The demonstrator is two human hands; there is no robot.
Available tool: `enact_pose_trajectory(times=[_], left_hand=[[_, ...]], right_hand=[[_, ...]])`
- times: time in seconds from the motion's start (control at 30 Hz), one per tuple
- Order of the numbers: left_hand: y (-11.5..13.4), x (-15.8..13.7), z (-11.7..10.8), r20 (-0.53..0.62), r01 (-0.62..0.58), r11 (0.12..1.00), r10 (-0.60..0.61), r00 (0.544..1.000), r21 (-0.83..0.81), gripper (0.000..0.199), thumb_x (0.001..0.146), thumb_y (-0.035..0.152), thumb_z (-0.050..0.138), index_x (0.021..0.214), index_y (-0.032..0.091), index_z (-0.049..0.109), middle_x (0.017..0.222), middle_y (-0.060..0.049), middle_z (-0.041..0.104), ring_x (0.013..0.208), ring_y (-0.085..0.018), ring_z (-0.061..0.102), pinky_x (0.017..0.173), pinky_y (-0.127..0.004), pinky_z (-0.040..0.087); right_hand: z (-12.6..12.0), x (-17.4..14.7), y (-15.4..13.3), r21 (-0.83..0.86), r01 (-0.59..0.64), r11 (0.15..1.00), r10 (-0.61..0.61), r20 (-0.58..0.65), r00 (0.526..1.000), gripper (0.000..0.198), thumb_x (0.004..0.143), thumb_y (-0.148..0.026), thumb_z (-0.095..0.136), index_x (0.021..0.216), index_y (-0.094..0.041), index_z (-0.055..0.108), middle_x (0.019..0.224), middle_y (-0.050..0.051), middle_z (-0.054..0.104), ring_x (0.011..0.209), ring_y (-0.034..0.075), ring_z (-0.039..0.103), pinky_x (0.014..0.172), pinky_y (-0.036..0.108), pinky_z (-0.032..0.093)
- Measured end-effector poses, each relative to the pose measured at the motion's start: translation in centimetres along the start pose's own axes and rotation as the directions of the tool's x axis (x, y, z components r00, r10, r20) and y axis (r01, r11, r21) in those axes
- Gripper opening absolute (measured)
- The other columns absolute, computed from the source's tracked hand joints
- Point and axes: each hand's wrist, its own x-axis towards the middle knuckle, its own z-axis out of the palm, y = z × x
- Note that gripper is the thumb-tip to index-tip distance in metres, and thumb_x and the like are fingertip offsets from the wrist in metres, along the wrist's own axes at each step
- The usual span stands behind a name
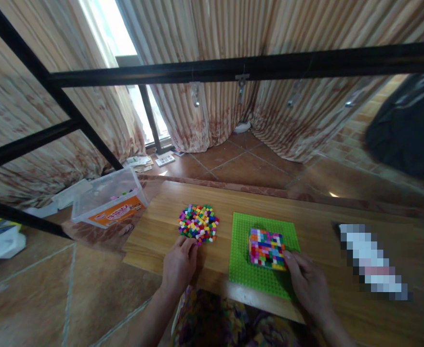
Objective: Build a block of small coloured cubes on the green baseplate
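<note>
On the wooden table lies a loose pile of small multicoloured toy bricks [198, 221]. My left hand [179, 260] is at the pile's near edge, fingers pinched together and pointing down. Whatever is between those fingertips is too small to make out. To the right, a green studded baseplate [239, 255] carries a squarish block of bricks [266, 248], built up in mixed colours with an uneven top. My right hand [308, 279] grips this block's right side with curled fingers, its wrist over the plate's near right corner.
A blurred-out pale object [373, 260] lies at the table's right. Left of the table, a clear plastic bin [107, 197] with an orange label stands on the tiled floor. A black metal frame [212, 70] crosses above, before striped curtains [212, 115]. Papers [139, 163] lie near the window.
</note>
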Motion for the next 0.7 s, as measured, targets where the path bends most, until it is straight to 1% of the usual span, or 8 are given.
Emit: enact_pose_trajectory(times=[0.07,0.17,0.27,0.33,0.47,0.6,0.7], left_hand=[[0.0,-0.1,0.0,-0.010,0.014,1.000,-0.014,1.000,-0.008,0.021,0.094,0.027,0.045,0.091,0.022,0.066,0.093,-0.004,0.066,0.082,-0.017,0.065,0.069,-0.026,0.048],[-0.1,-0.2,0.0,-0.054,0.040,0.998,-0.042,0.998,-0.041,0.018,0.092,0.027,0.047,0.087,0.021,0.064,0.089,-0.003,0.066,0.078,-0.017,0.065,0.067,-0.025,0.047],[-0.1,-0.2,-0.1,-0.104,0.046,0.993,-0.058,0.993,-0.109,0.015,0.089,0.025,0.050,0.085,0.020,0.063,0.083,-0.002,0.066,0.073,-0.016,0.064,0.066,-0.025,0.046],[0.1,-0.1,-0.3,-0.110,0.047,0.983,-0.067,0.992,-0.178,0.013,0.087,0.025,0.051,0.084,0.019,0.062,0.077,-0.001,0.065,0.067,-0.015,0.062,0.064,-0.024,0.046],[1.9,-0.4,-0.7,-0.043,0.051,0.942,-0.070,0.997,-0.332,0.013,0.086,0.025,0.050,0.083,0.019,0.061,0.065,0.002,0.059,0.054,-0.012,0.055,0.054,-0.022,0.042],[5.0,-1.0,0.0,0.054,-0.005,0.896,0.032,0.998,-0.445,0.011,0.085,0.022,0.051,0.085,0.019,0.062,0.069,0.001,0.060,0.057,-0.011,0.054,0.055,-0.021,0.041],[7.4,-1.0,0.8,0.128,-0.008,0.843,0.091,0.988,-0.538,0.011,0.085,0.021,0.052,0.085,0.019,0.063,0.071,0.001,0.061,0.058,-0.011,0.053,0.056,-0.021,0.040]], right_hand=[[0.0,0.0,0.0,0.004,-0.002,1.000,0.002,-0.006,1.000,0.045,0.093,-0.048,0.048,0.058,-0.020,0.052,0.059,0.000,0.052,0.060,0.016,0.051,0.061,0.027,0.040],[0.0,0.0,-0.1,0.006,0.008,1.000,-0.008,-0.002,1.000,0.044,0.094,-0.047,0.048,0.059,-0.020,0.053,0.060,0.000,0.052,0.062,0.016,0.052,0.062,0.027,0.040],[0.0,0.0,-0.1,0.002,0.017,1.000,-0.017,-0.005,1.000,0.044,0.094,-0.047,0.048,0.060,-0.020,0.055,0.060,0.000,0.054,0.062,0.016,0.052,0.063,0.027,0.041],[0.0,0.1,-0.1,-0.001,0.019,1.000,-0.019,-0.014,1.000,0.044,0.094,-0.046,0.048,0.060,-0.020,0.055,0.060,0.000,0.054,0.062,0.016,0.052,0.062,0.027,0.041],[0.1,0.1,-0.2,-0.003,0.023,1.000,-0.023,-0.010,1.000,0.045,0.095,-0.046,0.048,0.058,-0.020,0.054,0.061,0.000,0.055,0.063,0.016,0.053,0.063,0.027,0.041],[0.1,0.1,-0.2,0.004,0.035,0.999,-0.035,-0.005,0.999,0.045,0.095,-0.045,0.047,0.058,-0.020,0.054,0.061,0.000,0.055,0.063,0.016,0.053,0.064,0.027,0.041],[0.1,0.2,-0.2,-0.001,0.037,0.999,-0.037,-0.008,0.999,0.046,0.095,-0.046,0.047,0.056,-0.020,0.050,0.057,-0.001,0.050,0.061,0.015,0.050,0.062,0.027,0.040]])
